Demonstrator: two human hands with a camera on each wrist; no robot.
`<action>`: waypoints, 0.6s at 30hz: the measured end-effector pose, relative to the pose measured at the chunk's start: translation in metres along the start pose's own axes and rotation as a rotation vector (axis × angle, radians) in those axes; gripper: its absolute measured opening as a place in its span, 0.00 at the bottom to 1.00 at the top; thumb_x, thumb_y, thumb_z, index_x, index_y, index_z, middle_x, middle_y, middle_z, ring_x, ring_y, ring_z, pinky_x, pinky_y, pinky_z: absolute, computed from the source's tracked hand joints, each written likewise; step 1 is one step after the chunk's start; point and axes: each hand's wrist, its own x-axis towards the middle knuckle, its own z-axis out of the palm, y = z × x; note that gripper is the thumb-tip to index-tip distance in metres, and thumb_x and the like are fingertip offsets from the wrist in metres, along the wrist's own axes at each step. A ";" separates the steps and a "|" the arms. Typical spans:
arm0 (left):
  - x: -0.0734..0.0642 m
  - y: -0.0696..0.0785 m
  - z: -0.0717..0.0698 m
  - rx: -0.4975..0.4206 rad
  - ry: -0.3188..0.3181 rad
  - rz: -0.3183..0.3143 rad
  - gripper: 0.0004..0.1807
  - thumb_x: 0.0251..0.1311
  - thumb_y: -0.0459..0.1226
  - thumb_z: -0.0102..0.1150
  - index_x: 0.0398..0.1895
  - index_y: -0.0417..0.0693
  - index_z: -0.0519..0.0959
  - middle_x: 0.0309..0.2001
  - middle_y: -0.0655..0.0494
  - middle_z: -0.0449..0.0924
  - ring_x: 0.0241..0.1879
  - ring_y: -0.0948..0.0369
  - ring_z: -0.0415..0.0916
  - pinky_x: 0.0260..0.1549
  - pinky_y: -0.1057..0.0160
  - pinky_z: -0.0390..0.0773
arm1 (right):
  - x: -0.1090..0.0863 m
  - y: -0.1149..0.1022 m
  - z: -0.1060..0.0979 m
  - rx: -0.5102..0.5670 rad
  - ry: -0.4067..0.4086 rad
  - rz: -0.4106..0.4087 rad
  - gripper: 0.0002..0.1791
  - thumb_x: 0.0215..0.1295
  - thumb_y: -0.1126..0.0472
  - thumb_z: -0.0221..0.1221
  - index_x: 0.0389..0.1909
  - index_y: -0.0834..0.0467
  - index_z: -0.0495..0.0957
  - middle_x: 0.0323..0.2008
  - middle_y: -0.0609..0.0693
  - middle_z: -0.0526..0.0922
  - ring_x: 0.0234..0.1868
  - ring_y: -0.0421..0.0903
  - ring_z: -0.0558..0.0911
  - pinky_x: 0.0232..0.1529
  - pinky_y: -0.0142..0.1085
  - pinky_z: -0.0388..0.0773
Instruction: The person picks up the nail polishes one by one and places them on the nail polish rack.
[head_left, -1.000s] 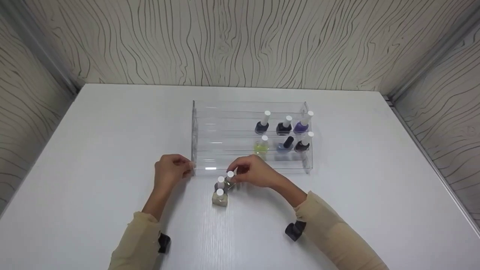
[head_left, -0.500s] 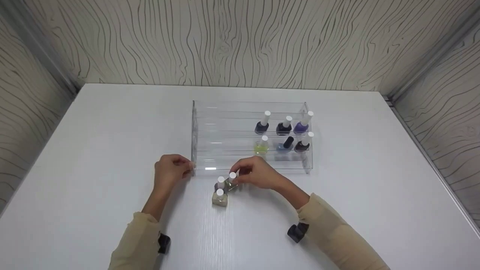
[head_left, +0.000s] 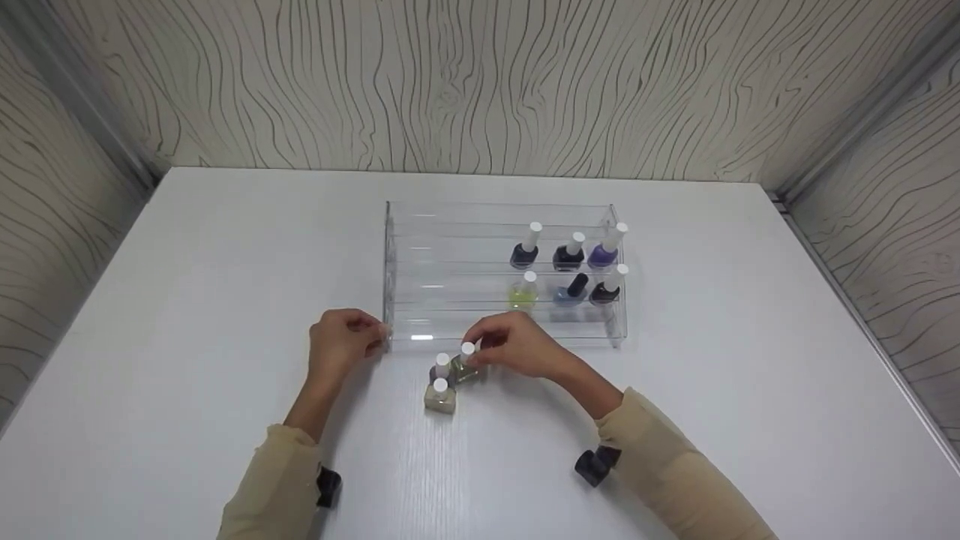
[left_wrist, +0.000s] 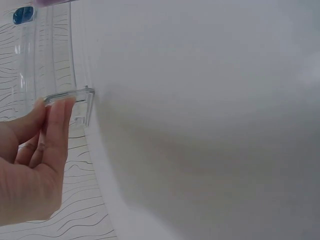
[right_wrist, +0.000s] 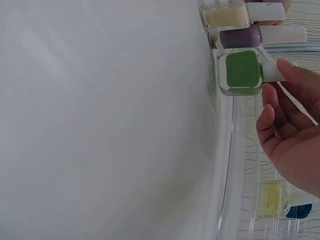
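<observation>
My right hand (head_left: 517,346) pinches the white cap of a green nail polish bottle (right_wrist: 242,70) between thumb and fingers, just in front of the clear acrylic rack (head_left: 387,270). Whether the bottle's base touches the table, I cannot tell. Close by on its left are a purple nail polish bottle (right_wrist: 240,37) and a beige nail polish bottle (head_left: 439,400), both white-capped. At the rack's front left corner, my left hand (head_left: 341,341) grips the edge of the side panel; the left wrist view shows thumb and fingers on the clear plastic (left_wrist: 70,94).
Several nail polish bottles stand on the rack's right part, among them a yellow one (head_left: 523,295), a blue one with a black cap (head_left: 570,292) and a violet one (head_left: 601,256). The rack rests on a white table (head_left: 225,262) before a wood-patterned wall (head_left: 450,90).
My right hand has shifted slightly to the right with the green nail polish bottle, more of which now shows beside the purple one. The left hand stays on the rack.
</observation>
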 end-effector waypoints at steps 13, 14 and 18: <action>-0.001 0.001 -0.001 -0.016 -0.017 -0.016 0.02 0.51 0.29 0.63 0.26 0.37 0.81 0.23 0.49 0.80 0.22 0.60 0.79 0.20 0.63 0.80 | -0.006 -0.015 -0.025 0.067 0.093 0.014 0.11 0.48 0.70 0.65 0.34 0.68 0.80 0.27 0.49 0.78 0.27 0.41 0.74 0.27 0.27 0.70; -0.002 0.003 -0.002 -0.021 -0.019 -0.014 0.03 0.51 0.29 0.63 0.26 0.36 0.81 0.23 0.49 0.80 0.22 0.60 0.79 0.20 0.64 0.80 | -0.007 -0.016 -0.028 0.066 0.105 0.015 0.11 0.48 0.70 0.65 0.34 0.68 0.80 0.27 0.49 0.78 0.27 0.41 0.74 0.27 0.27 0.71; -0.005 0.007 -0.005 -0.034 -0.024 -0.004 0.03 0.51 0.28 0.62 0.26 0.34 0.80 0.24 0.47 0.80 0.22 0.59 0.79 0.21 0.69 0.78 | -0.009 -0.020 -0.038 0.054 0.140 0.024 0.11 0.48 0.69 0.65 0.35 0.68 0.80 0.29 0.52 0.79 0.28 0.42 0.75 0.29 0.27 0.73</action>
